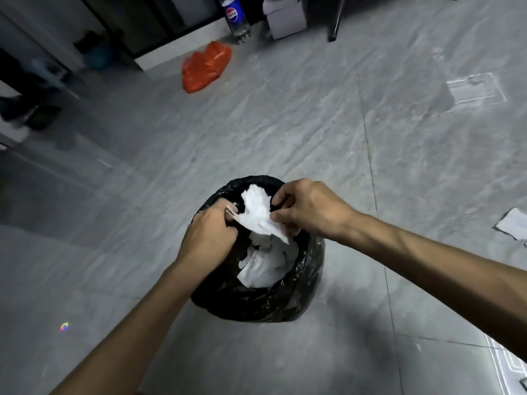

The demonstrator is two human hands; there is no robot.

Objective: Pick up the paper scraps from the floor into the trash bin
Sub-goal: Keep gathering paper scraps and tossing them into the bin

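A trash bin lined with a black plastic bag stands on the grey tile floor in the lower middle. White crumpled paper fills its inside. Over the bin's mouth both hands pinch one white paper scrap: my left hand grips its left edge, my right hand grips its right edge. Another white paper scrap lies on the floor at the right edge of view.
An orange plastic bag lies on the floor at the back. Behind it stand a Pepsi bottle and a white box. A dark furniture leg is at the back right. Dark shoes sit at the left.
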